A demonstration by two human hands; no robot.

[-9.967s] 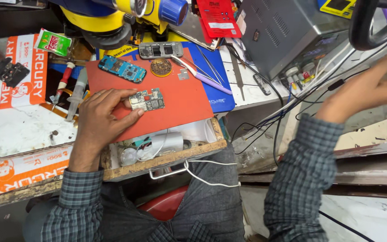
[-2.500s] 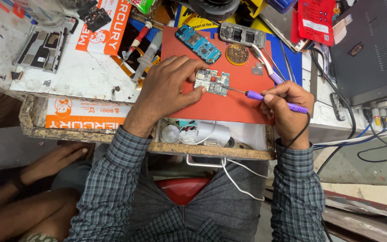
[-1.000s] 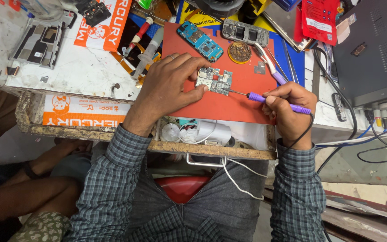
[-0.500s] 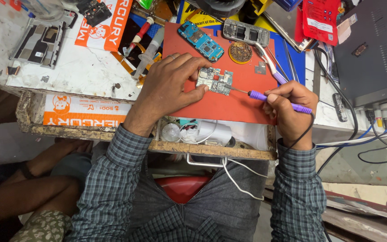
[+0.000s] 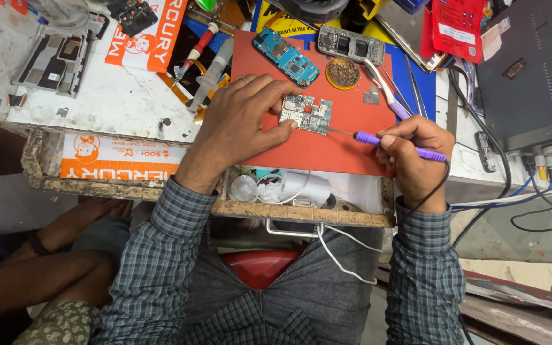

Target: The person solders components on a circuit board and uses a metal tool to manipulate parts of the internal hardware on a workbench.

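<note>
Down at the bottom of my view it's mostly lap and checked sleeves, and a second person's arm (image 5: 39,287) pokes in at the lower left, cut off by the edge so I can't see their hand. Just past the knees there's an open drawer (image 5: 301,191) under the bench lip, half hidden; something white and a cable sit in it, can't make out more. On the red mat (image 5: 327,150) the left hand (image 5: 237,124) pins the small circuit board (image 5: 306,114) flat, thumb and fingers closed on its left edge, covering part of it. The right hand (image 5: 413,153) is wrapped tight around a purple soldering iron (image 5: 394,144), its tip touching the board's right side; the exact contact spot is too small to tell. The hands sit apart, board between them. Further back lie a blue board (image 5: 287,57), a grey keypad frame (image 5: 351,44) and a round brass tip cleaner (image 5: 342,72). The dark box (image 5: 531,70) at the right runs out of frame.
</note>
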